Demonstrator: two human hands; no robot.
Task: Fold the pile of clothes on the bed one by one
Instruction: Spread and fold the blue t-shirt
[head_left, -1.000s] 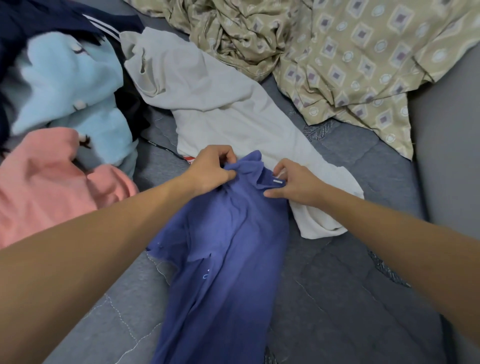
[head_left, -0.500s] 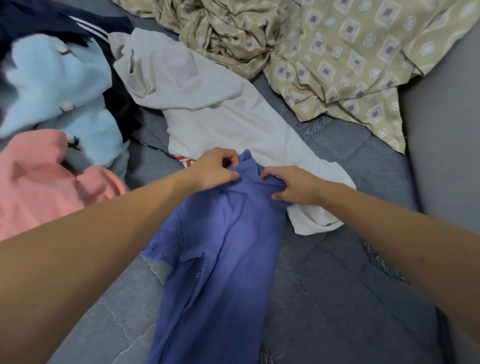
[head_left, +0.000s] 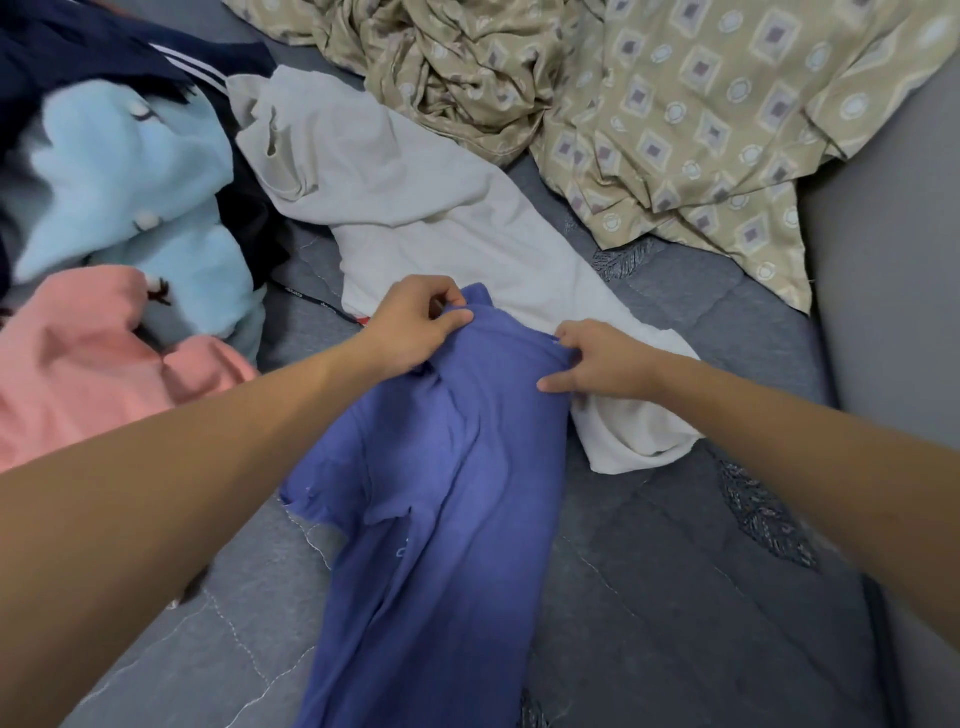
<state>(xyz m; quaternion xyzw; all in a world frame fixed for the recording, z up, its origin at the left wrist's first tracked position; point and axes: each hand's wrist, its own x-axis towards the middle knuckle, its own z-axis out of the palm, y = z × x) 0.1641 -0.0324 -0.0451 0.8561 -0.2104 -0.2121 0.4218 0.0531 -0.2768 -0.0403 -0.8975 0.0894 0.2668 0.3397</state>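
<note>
Blue shirt (head_left: 441, 493), pinched by both hands' grips, overlaps white garment (head_left: 441, 218), seemingly.

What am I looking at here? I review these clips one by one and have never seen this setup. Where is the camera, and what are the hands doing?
There is no robot. A person wears one wide-angle camera on the head, looking forward and down, so both bare arms reach into the picture from below.

The surface is a bed with a grey quilted cover. Lying lengthwise in the middle is a blue shirt. The left hand pinches its far end near the collar, and the right hand grips the same end on the other side.

Partly under that end lies a white shirt. To the left is the waiting pile: a pink garment, a light blue one and a dark navy one. A beige patterned sheet is bunched up at the far side.
</note>
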